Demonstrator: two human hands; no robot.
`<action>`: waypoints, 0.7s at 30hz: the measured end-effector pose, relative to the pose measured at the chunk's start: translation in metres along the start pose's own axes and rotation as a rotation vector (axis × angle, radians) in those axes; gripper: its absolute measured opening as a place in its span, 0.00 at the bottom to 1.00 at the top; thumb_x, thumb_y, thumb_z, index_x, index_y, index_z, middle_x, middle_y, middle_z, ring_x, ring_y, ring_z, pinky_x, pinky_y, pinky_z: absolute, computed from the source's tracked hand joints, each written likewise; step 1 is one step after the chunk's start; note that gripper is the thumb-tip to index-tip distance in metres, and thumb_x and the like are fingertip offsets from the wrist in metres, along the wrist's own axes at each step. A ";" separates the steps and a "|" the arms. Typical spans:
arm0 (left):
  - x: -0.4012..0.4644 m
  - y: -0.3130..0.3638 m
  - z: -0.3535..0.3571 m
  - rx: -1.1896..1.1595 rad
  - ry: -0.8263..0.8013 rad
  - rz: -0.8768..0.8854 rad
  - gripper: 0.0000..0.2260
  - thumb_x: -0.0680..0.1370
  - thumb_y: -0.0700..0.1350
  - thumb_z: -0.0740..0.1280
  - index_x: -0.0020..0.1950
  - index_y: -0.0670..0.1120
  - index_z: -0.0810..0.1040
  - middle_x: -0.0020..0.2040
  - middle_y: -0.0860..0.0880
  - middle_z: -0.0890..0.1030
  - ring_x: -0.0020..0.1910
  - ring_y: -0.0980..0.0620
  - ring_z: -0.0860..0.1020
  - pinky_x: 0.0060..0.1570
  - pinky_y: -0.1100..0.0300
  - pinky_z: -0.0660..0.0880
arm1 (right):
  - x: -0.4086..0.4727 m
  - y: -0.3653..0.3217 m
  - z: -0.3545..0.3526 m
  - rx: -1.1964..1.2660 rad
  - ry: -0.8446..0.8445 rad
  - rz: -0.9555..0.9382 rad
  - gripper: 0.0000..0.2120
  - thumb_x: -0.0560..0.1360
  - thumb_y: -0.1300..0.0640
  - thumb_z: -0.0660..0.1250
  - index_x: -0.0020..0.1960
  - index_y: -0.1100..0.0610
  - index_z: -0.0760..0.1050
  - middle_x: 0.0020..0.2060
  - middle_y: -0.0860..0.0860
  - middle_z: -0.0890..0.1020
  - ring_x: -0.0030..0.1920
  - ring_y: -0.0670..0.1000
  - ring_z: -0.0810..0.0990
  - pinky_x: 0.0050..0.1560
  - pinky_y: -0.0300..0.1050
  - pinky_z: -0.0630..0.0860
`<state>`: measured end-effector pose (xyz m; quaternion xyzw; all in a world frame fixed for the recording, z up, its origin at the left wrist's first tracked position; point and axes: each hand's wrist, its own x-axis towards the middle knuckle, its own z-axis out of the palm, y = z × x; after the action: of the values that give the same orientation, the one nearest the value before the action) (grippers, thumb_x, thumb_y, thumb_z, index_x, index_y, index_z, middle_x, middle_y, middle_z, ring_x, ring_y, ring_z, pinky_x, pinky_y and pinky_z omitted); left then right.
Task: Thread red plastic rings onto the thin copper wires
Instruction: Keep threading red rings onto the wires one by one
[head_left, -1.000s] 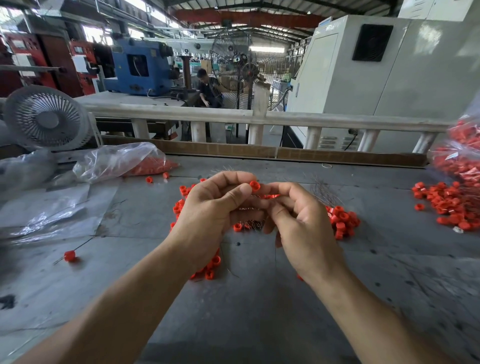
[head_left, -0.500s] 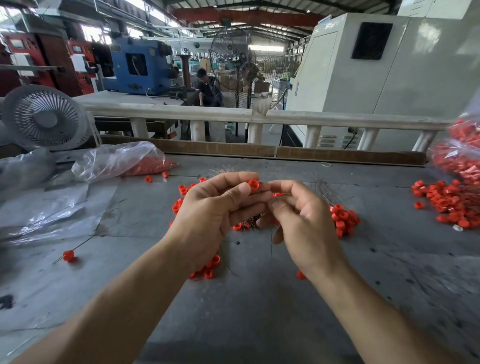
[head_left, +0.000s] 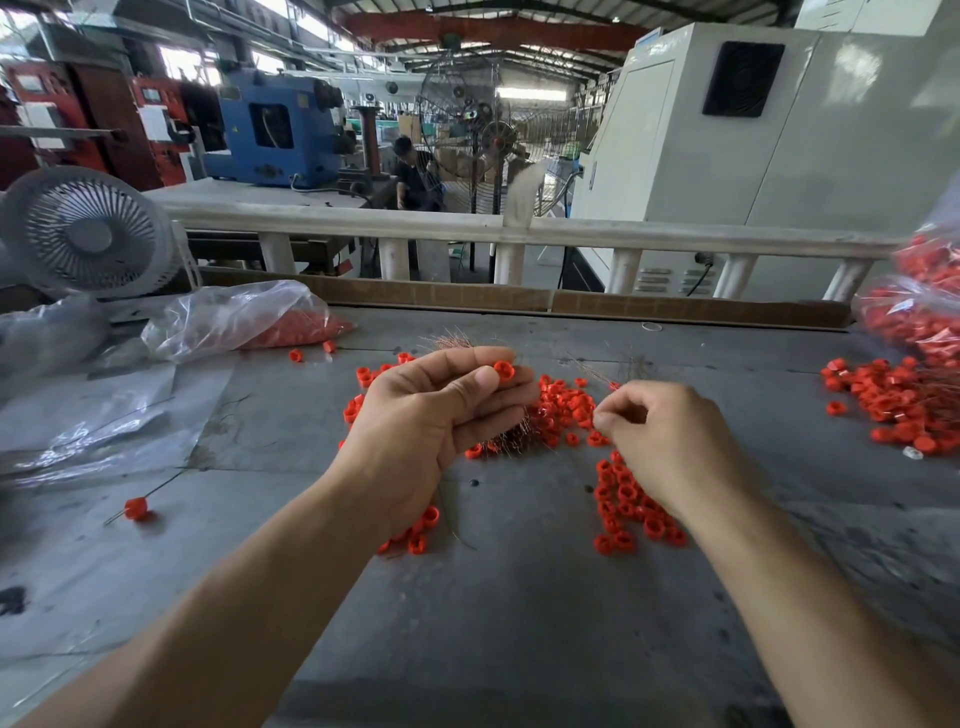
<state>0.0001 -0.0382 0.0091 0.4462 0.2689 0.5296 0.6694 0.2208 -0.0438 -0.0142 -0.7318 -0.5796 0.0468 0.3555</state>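
Observation:
My left hand (head_left: 431, 426) holds a red ring (head_left: 504, 371) between thumb and fingertips above the grey table (head_left: 519, 623). It also grips a bundle of copper wires (head_left: 506, 441); their ends stick out above and below the hand. My right hand (head_left: 675, 447) is to the right, apart from the left. Its fingers are curled and thumb and forefinger pinch together, apparently on a single thin wire too fine to see clearly. Loose red rings (head_left: 566, 410) lie between the hands, with several more (head_left: 628, 514) under my right wrist.
A ring on a wire (head_left: 136, 508) lies at the left. A heap of rings with wires (head_left: 893, 400) and a full bag (head_left: 924, 312) sit at the right. A plastic bag (head_left: 234, 322) and a fan (head_left: 85, 234) stand at the back left.
My right hand has drawn away from the left hand, to the right and slightly down. The left hand keeps the ring and the wire bundle in place.

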 end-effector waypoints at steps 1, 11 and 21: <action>0.000 0.000 0.000 0.000 0.002 -0.003 0.09 0.81 0.33 0.63 0.58 0.37 0.81 0.54 0.37 0.86 0.55 0.42 0.86 0.53 0.54 0.84 | -0.001 -0.002 0.003 -0.052 -0.019 -0.013 0.05 0.75 0.51 0.72 0.40 0.45 0.82 0.33 0.37 0.82 0.35 0.37 0.78 0.33 0.37 0.67; 0.000 -0.002 0.001 0.018 0.004 -0.004 0.09 0.80 0.34 0.64 0.57 0.38 0.81 0.54 0.37 0.86 0.55 0.42 0.86 0.50 0.56 0.84 | 0.005 -0.009 0.029 -0.241 -0.089 -0.072 0.06 0.77 0.47 0.71 0.47 0.48 0.84 0.47 0.47 0.84 0.52 0.52 0.82 0.48 0.45 0.76; 0.001 -0.005 -0.001 0.014 -0.001 0.001 0.12 0.75 0.39 0.68 0.57 0.37 0.82 0.54 0.37 0.86 0.55 0.42 0.86 0.48 0.57 0.83 | 0.002 -0.016 0.030 -0.163 0.006 -0.047 0.03 0.76 0.50 0.69 0.47 0.48 0.76 0.44 0.44 0.82 0.48 0.51 0.80 0.46 0.46 0.76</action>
<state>0.0020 -0.0367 0.0046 0.4514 0.2722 0.5278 0.6661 0.1942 -0.0272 -0.0266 -0.7446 -0.5975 -0.0111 0.2974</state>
